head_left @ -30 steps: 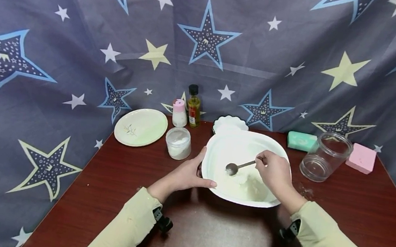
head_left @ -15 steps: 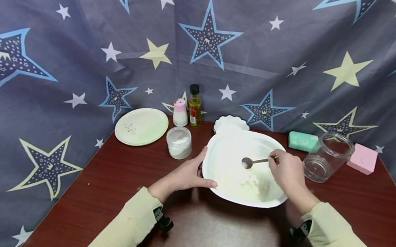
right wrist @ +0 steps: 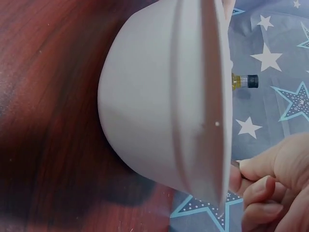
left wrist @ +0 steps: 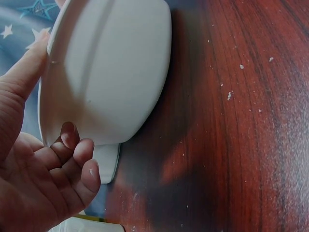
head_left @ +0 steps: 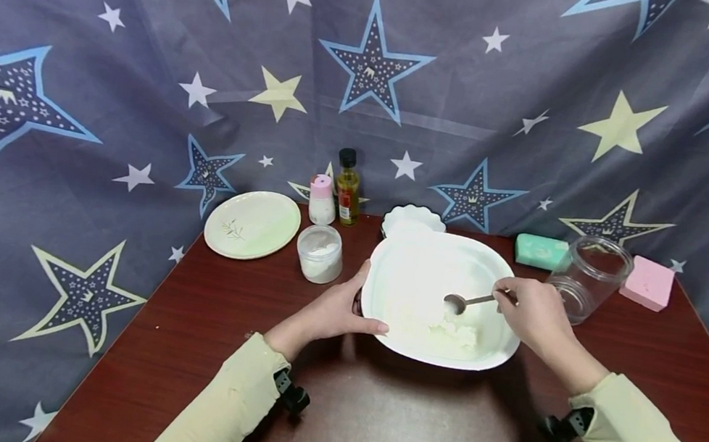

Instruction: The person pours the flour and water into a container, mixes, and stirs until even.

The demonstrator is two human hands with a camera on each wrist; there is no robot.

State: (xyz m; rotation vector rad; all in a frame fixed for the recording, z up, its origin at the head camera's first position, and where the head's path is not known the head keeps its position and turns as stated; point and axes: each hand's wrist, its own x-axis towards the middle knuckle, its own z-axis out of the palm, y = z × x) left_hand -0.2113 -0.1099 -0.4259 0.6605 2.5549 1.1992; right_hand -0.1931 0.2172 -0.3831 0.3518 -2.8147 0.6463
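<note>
A white oval basin (head_left: 418, 265) stands in the middle of the table in the head view. My left hand (head_left: 333, 315) grips its left rim, thumb on the edge; in the left wrist view the fingers curl under the rim against the outer wall (left wrist: 120, 63). Between thumb and fingers, my right hand (head_left: 534, 313) pinches the handle of a small dark metal spoon (head_left: 455, 305), its bowl inside the basin. Below the spoon's bowl lies a lumpy white, flour-like heap (head_left: 456, 333). From the right wrist, the basin's wall (right wrist: 140, 96) hides the spoon's bowl and the heap.
Left of the basin are a jar of white powder (head_left: 320, 261), a pink-capped shaker (head_left: 321, 203), an oil bottle (head_left: 348, 195) and a plate (head_left: 253, 224). Behind it is a scalloped white dish (head_left: 414, 219). To the right stand a clear jar (head_left: 594, 277), a green block (head_left: 540, 252) and a pink block (head_left: 647, 283).
My right hand has carried the spoon rightward across the basin, with its bowl now at the upper edge of the heap. My left hand keeps its grip in the same place.
</note>
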